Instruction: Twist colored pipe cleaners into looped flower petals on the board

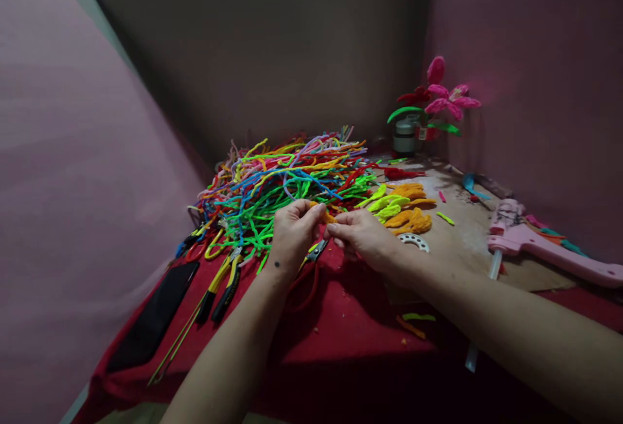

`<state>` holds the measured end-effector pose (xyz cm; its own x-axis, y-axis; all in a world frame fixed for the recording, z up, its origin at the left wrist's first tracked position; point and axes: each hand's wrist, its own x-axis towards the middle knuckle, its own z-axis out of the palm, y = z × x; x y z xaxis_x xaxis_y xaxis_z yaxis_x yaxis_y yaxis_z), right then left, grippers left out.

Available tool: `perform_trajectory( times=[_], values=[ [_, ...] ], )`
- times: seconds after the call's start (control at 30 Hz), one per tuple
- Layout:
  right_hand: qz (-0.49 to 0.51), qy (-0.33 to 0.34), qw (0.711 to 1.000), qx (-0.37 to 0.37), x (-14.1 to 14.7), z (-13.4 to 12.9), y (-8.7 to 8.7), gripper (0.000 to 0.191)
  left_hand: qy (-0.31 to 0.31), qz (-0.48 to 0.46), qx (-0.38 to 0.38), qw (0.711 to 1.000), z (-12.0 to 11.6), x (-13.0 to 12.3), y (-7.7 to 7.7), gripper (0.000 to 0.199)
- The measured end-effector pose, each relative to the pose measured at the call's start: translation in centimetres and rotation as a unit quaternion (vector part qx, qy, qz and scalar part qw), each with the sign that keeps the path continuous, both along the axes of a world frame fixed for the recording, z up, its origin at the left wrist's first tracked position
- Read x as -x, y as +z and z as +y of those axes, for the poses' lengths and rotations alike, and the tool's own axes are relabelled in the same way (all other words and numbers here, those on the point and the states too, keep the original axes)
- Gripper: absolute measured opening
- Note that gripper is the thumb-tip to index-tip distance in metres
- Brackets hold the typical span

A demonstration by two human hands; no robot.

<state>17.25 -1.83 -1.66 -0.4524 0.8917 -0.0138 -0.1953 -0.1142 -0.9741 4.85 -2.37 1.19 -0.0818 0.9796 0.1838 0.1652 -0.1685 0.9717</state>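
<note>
Between my two hands is an orange pipe cleaner piece [329,217], pinched at both ends above the red cloth. The fingers of my left hand [298,232] close on its left end. My right hand [363,236] grips the other end with thumb and fingertips, which partly cover it. Right behind the hands lies a big heap of colourful pipe cleaners [292,177]. Shaped orange petals [411,219] and yellow-green petals [389,204] rest just beyond my right hand. Under the hands, a pair of scissors with red handles [311,284] is partly hidden.
Yellow-black pliers [226,284] and a black phone [153,313] lie on the left. A pink glue gun [545,245] with a glue stick sits on cardboard [467,261] at right. Pink pipe-cleaner flowers [452,99] stand at the back beside a small grey canister [405,136].
</note>
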Motion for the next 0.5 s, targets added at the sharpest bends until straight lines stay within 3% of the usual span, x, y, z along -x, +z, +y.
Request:
perform_trajectory(
  times=[0.1, 0.2, 0.27, 0.5],
  values=[
    [0.050, 0.026, 0.997, 0.047, -0.2, 0.0, 0.0, 0.013, -0.024, -0.020, -0.005, 0.999, 0.1, 0.2, -0.1, 0.019],
    [0.059, 0.029, 0.996, 0.053, -0.5, 0.1, 0.0, 0.011, -0.095, -0.046, 0.036, 0.994, 0.2, 0.7, -0.6, 0.021],
    [0.056, 0.031, 0.997, 0.051, -0.5, 0.0, 0.1, 0.010, -0.110, -0.051, 0.055, 0.991, 0.3, 0.8, -1.0, 0.021],
    [0.036, 0.029, 0.996, 0.078, -0.1, -0.2, 0.2, 0.015, -0.005, -0.013, -0.011, 1.000, 0.8, 0.1, -1.5, 0.025]
  ],
)
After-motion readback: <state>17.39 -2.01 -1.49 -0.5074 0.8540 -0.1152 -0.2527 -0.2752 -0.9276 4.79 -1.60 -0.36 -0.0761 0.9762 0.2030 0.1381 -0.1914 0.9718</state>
